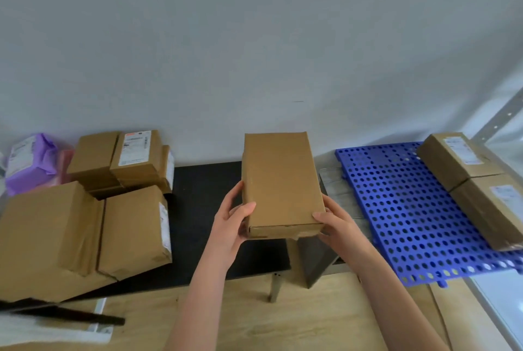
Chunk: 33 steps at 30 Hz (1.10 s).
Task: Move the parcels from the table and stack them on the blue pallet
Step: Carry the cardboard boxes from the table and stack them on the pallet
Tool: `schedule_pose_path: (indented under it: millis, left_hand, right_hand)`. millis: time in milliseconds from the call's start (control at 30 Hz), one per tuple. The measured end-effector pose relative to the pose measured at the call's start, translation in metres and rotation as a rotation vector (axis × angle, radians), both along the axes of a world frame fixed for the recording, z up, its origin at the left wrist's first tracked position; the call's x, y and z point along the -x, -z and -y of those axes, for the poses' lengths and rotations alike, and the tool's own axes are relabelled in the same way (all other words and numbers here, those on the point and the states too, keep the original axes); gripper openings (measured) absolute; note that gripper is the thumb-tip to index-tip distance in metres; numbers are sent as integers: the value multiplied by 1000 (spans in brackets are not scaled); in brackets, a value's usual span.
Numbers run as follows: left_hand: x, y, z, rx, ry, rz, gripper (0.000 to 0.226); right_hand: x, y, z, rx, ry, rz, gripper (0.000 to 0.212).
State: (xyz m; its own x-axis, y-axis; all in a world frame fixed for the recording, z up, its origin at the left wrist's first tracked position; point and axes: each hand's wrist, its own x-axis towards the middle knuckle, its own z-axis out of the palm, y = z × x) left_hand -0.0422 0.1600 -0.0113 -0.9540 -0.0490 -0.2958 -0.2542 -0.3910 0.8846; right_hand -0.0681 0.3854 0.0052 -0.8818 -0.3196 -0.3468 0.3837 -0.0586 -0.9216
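My left hand [232, 226] and right hand [336, 226] gripped a box [281, 183] left of the pallet [396, 209], mid-carry I judged; next it needed setting beside the parcels [458, 158] on it.

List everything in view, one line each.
held parcel: one, brown, centre
pallet: one, blue, right
parcels on pallet: two, brown, along its right side
table: one, black, left
parcels on table: at least five, brown, its left end
purple mailer: one, purple, far left
pink mailer: one, pink, beside it
metal upright: one, grey, far right
left hand: one, grips held parcel's left side
right hand: one, grips its right side
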Motion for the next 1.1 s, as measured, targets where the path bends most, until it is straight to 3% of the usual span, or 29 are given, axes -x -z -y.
schedule_pose_path:
  millis: [133, 267, 500, 600, 800, 933, 1000, 1100]
  left_hand:
    - [6, 8, -72, 190, -111, 79, 70]
    - [5, 8, -146, 327, -107, 33, 83]
    - [3, 1, -223, 488, 66, -4, 120]
    - [12, -2, -233, 433, 100, 22, 124]
    - [45, -2, -244, 367, 217, 98, 121]
    - [73, 7, -262, 241, 283, 228, 85]
    - [94, 8, -272, 217, 314, 253, 89]
    - [124, 5, -286, 212, 370, 247, 101]
  right_hand:
    - [-5, -1, -49, -507, 52, -120, 94]
    - [-19, 0, -84, -775, 4, -242, 121]
    - [-28, 14, -152, -870, 38, -112, 141]
    - [-22, 19, -182, -676, 133, -33, 129]
    - [0, 29, -229, -37, 348, 341, 66]
    - [23, 35, -252, 456, 437, 529, 72]
    - [37, 36, -262, 567, 414, 541, 75]
    - [62, 34, -270, 573, 344, 491, 78]
